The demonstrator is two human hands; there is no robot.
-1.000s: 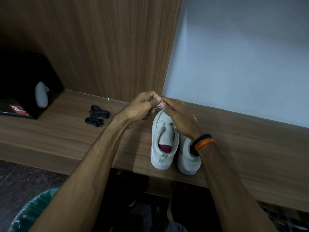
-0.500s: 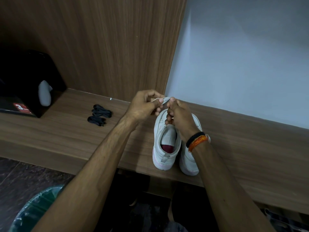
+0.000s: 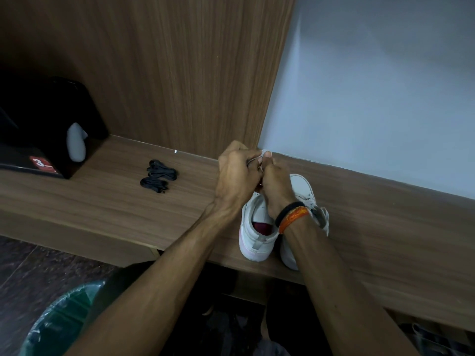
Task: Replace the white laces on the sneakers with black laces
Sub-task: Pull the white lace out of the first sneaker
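Observation:
Two white sneakers stand side by side on the wooden shelf (image 3: 102,206), heels toward me: the left sneaker (image 3: 257,237) and the right sneaker (image 3: 305,191), partly hidden by my right wrist. Both hands are raised together above the left sneaker's front. My left hand (image 3: 236,176) and my right hand (image 3: 276,183) have curled fingers and pinch a white lace (image 3: 263,153) between them. Two bundles of black laces (image 3: 159,176) lie on the shelf to the left, apart from my hands.
A black box (image 3: 38,129) with a red label and a grey object beside it sits at the shelf's far left. A wood panel and a pale wall rise behind. A green-lined bin (image 3: 59,319) stands on the dark floor below left.
Both hands have lifted off the sneaker's front and drawn the white lace upward. The right wrist has turned more over the right sneaker.

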